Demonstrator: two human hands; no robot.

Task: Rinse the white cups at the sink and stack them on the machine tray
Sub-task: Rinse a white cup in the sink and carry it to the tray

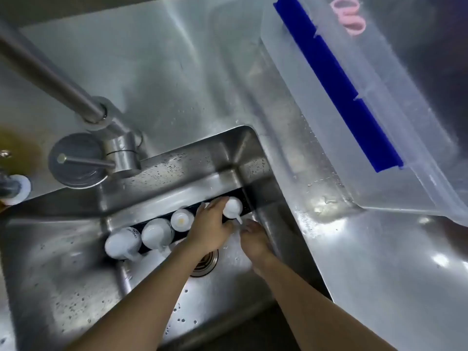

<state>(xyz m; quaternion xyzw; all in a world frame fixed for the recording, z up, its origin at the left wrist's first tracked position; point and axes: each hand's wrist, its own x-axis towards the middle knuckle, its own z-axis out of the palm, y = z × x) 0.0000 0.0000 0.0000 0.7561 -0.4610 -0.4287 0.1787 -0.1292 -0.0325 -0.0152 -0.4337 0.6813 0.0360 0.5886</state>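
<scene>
Several white cups stand in a row on a black strip (pixel 249 201) along the far wall of the steel sink (pixel 63 287). One cup on the left (pixel 121 243) has dark lettering, the one beside it (pixel 157 233) is plain, and a third (pixel 181 219) shows a yellowish stain inside. My left hand (pixel 210 229) rests on the rightmost cup (pixel 233 207), fingers laid over its side. My right hand (pixel 254 239) sits just below, fingertips at that cup's handle (pixel 238 220). A cup between my left hand and the stained cup is mostly hidden.
A steel faucet (pixel 83 158) with a lever stands at the sink's back left, its spout (pixel 43 69) running up left. The drain (pixel 206 264) lies under my wrists. A clear plastic bin with a blue strip (pixel 339 79) sits on the wet counter at right.
</scene>
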